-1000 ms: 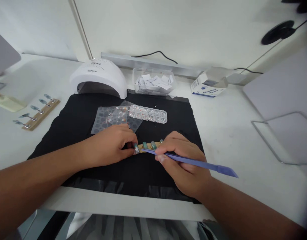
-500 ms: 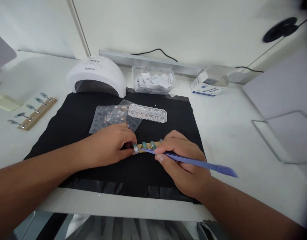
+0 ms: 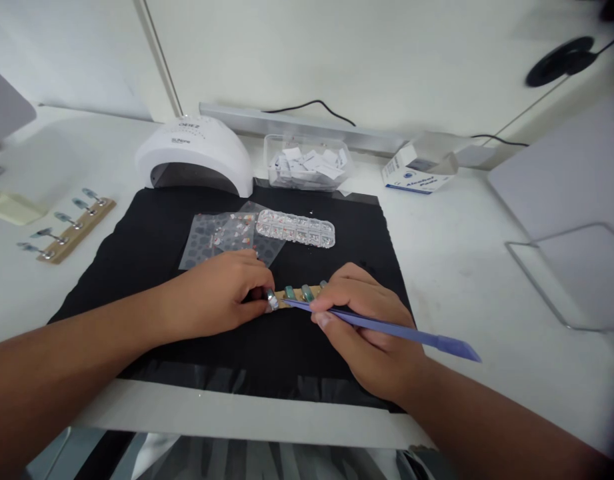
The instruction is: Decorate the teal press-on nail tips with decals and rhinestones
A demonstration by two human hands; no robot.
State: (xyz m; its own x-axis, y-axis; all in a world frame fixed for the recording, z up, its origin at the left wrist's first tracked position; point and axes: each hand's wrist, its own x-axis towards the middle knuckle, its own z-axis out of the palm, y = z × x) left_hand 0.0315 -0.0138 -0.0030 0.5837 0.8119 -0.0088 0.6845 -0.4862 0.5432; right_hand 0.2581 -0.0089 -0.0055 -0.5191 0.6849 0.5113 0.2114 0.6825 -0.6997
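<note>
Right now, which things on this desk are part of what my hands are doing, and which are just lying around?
In use:
left hand
right hand
purple tool
wooden nail-tip strip

Lying about:
nail lamp
rhinestone case
sticker sheets
second nail-tip strip
clear tub of paper slips
small white box

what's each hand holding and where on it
Right hand holds the blue tool pen-style near its front tip. Left hand pinches the left end of the wooden nail strip.

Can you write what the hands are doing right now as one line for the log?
left hand: steadies wooden nail strip | right hand: holds purple tool, tip at strip | surface: black mat
</note>
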